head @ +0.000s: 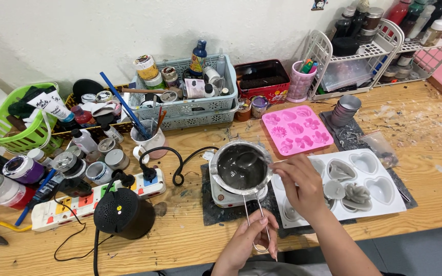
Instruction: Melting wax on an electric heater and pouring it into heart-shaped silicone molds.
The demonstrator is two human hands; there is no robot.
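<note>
left hand [249, 236]: we see it low at the near edge of the surface, fingers closed around the wire handle [257, 220] of the melting pot.
right hand [303, 186]: raised just right of the pot, fingers pinched together on a thin stirrer [262, 162] that reaches into the pot.
hands: apart, each clamped on its own thing.
melting pot [241, 166]: small round metal pot, holding a dull grey liquid; it sits on a little white hot plate [231, 197], near the middle of the surface.
hot plate: rests on a dark mat [213, 207]; a black cord [180, 163] loops off to its left.
white mould [379, 191]: tray of heart-shaped cavities just right of the pot, partly under our right hand; some cavities hold grey cast pieces, one shaped like a flower [358, 194].
pink mould [296, 129]: flower-pattern tray, behind the white one, apart from it.
metal cups [347, 108]: a small stack, right of the pink mould.
power strip [98, 197]: white with coloured switches, left of the hot plate.
black round device [124, 212]: stands in front of the strip.
green basket [14, 120]: far left, full of tubes.
grey-blue basket [200, 105]: at the back, crammed with jars and bottles.
surface [425, 133]: pale wood, scuffed and spattered.
</note>
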